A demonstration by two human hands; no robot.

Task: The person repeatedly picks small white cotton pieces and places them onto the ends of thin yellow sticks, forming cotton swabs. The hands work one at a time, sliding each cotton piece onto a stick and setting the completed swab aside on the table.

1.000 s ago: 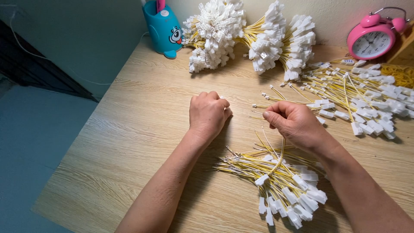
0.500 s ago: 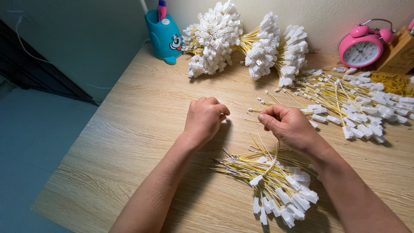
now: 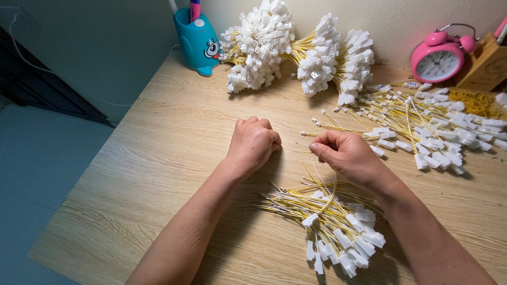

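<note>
— What lies nearest on the worktop (image 3: 158, 174)?

— A loose heap of yellow wires (image 3: 330, 221) with white plug ends, fanned out just below the right hand (image 3: 346, 153). The plug ends point toward the near edge.

— And the hands themselves?

— Both are curled into loose fists, knuckles up, close together above that heap. The left hand (image 3: 254, 142) is closed with fingertips tucked under; whether it grips anything I cannot tell. The right hand pinches thin yellow wire strands (image 3: 325, 182) that trail from under its palm down to the heap, with short ends poking out toward the left hand.

— Farther out?

— To the right, a wide scatter of the same wires (image 3: 428, 126) with white connectors spreads across the worktop. Behind it sit a pink alarm clock (image 3: 438, 59) and a wooden box (image 3: 486, 66). Along the wall lie three tied bundles (image 3: 296, 50), white connectors bunched like flower heads. At far left stands a blue pen holder (image 3: 199, 45) with a cartoon face.
</note>
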